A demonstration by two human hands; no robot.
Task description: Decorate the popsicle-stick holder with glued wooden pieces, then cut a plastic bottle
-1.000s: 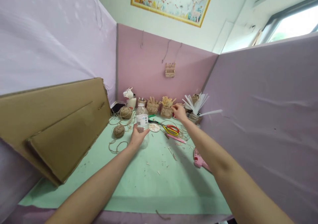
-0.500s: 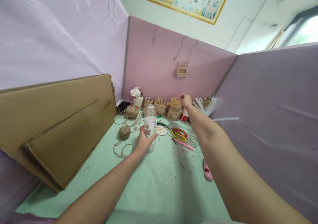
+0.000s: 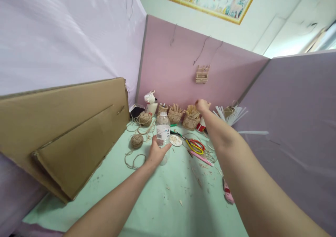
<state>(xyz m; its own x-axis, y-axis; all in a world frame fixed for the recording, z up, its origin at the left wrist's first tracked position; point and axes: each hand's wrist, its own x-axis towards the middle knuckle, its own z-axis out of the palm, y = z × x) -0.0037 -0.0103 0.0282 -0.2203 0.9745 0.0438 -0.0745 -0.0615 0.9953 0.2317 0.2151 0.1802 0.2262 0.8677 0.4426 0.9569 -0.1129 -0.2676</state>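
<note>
My left hand [image 3: 158, 151] is wrapped round the lower part of a clear plastic bottle [image 3: 163, 130] with a white printed label, which stands upright on the table. Reaching to the back, my right hand [image 3: 203, 105] is over the right edge of a small woven basket [image 3: 191, 121] filled with flat wooden pieces. Its fingers are bent together, and I cannot make out what is in them. Just below that hand is a red and white paper cup [image 3: 201, 125], partly behind my forearm.
Cardboard sheets [image 3: 78, 139] lean on the left. Twine balls [image 3: 137, 141], a small dish [image 3: 175, 140] and scissors with red and yellow handles [image 3: 196, 146] lie mid-table. A pink tool [image 3: 228, 192] lies near my right forearm. White strips [image 3: 231, 115] fan out at the back right.
The view has swung, so the whole scene sits further right. My right hand remains by the basket with its fingers slightly shifted. My left hand keeps its hold on the bottle.
</note>
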